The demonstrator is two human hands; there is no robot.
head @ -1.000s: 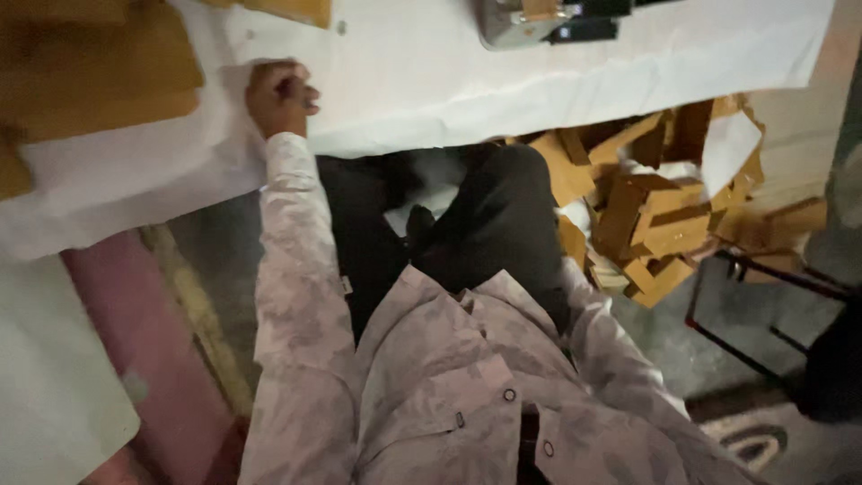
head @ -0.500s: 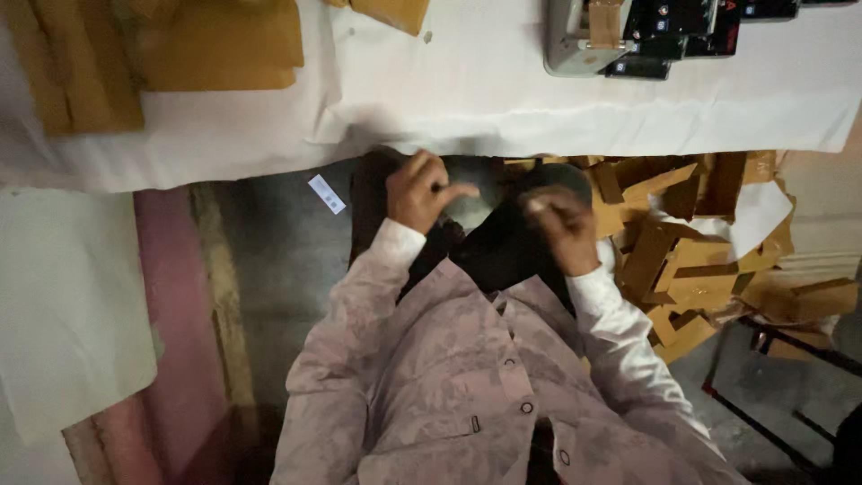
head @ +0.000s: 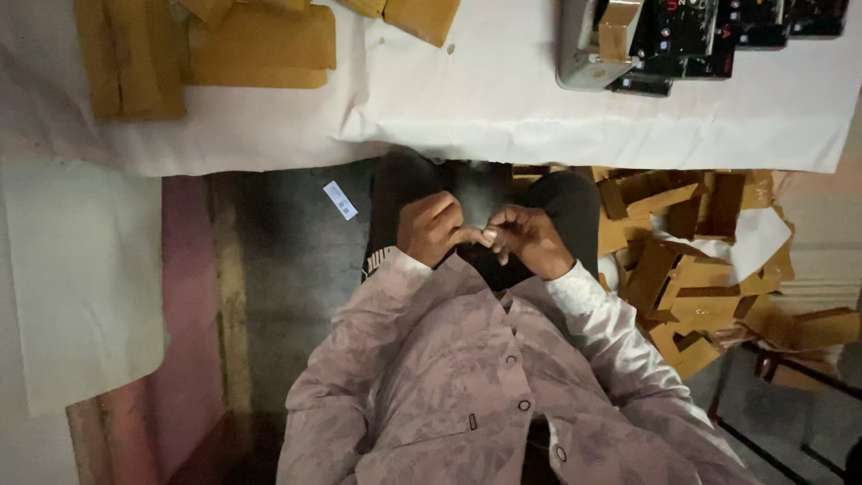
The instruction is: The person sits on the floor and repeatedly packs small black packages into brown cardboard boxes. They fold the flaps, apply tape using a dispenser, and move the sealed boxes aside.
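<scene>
My left hand point(head: 433, 229) and my right hand point(head: 532, 239) meet over my lap, between my dark-trousered knees. Their fingers are curled and the fingertips touch each other. I can make out nothing between them; anything that small is lost in the dim light. Both sleeves are of a pale patterned shirt point(head: 467, 377). The white-covered table point(head: 467, 117) lies just beyond my knees.
Flat brown cardboard pieces point(head: 224, 45) lie on the table's left part, and a grey machine with a dark panel point(head: 646, 45) stands at its right. A heap of cardboard offcuts point(head: 691, 269) fills the floor on my right. A small white label point(head: 340, 199) lies on the dark floor.
My left hand came off the table edge down to my lap. My right hand came into view and the two closed in until their fingertips touch.
</scene>
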